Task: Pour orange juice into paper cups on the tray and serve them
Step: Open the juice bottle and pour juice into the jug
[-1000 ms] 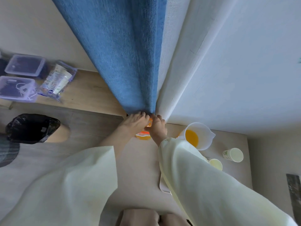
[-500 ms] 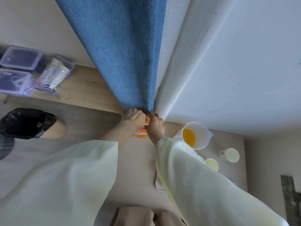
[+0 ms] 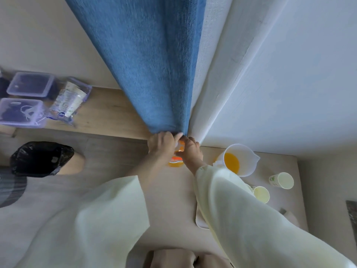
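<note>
L grip [image 3: 161, 145] and R grip [image 3: 191, 152] both clamped on juice bottle [image 3: 174, 163], upright on counter [image 3: 170, 200], jug [image 3: 249, 167] near.

Soft even daylight, faint shadows, no glare, slight motion blur — strong wide-angle bending at edges

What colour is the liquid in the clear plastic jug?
Orange; it sits low in the jug, clearest in the head view.

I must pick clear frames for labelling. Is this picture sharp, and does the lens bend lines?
Head view: left hand and right hand on the bottle are smeared by motion; the wide lens bends the curtain folds outward; light is soft, without glare; the jug looks sharper.
</note>
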Demonstrator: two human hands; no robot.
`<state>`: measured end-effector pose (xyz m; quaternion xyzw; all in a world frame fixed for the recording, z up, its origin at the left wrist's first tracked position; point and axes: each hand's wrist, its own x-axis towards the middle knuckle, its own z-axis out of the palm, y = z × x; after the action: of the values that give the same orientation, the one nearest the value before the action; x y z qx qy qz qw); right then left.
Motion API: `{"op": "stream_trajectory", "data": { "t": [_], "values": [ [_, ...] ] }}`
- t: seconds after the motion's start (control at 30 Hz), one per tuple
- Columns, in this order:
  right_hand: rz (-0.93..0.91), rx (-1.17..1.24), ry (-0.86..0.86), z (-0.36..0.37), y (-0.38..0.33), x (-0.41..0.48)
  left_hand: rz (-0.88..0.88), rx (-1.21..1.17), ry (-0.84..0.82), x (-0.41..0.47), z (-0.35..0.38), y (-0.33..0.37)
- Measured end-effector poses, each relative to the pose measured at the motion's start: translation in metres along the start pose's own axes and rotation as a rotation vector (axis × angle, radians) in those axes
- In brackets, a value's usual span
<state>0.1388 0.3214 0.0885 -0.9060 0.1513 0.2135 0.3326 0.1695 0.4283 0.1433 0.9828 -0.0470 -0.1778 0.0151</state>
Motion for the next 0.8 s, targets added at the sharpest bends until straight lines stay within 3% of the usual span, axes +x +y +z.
{"op": "stream_trajectory", "data": {
  "t": [0.1, 0.17, 0.37, 0.5, 0.6, 0.8],
  "values": [
    [0.003, -0.008, 0.006, 0.001, 0.000, 0.001, 0.319, 0.007, 0.000, -0.006, 0.001, -0.002],
    [0.004, -0.008, 0.009, 0.002, 0.000, 0.001, 0.389, 0.013, -0.034, -0.003, 0.000, -0.011],
    [0.014, -0.013, 0.012, 0.005, 0.002, 0.003, 0.253, 0.183, 0.039, -0.004, 0.004, -0.001],
    [0.006, -0.021, 0.013, 0.004, 0.002, 0.004, 0.361, 0.029, 0.013, -0.004, 0.008, -0.005],
    [-0.001, -0.021, 0.009, 0.005, 0.004, 0.005, 0.199, -0.186, 0.042, -0.003, 0.013, -0.005],
    [-0.021, -0.007, -0.009, 0.005, 0.006, 0.007, -0.353, -0.756, 0.193, -0.007, 0.016, -0.003]
  ]
}}
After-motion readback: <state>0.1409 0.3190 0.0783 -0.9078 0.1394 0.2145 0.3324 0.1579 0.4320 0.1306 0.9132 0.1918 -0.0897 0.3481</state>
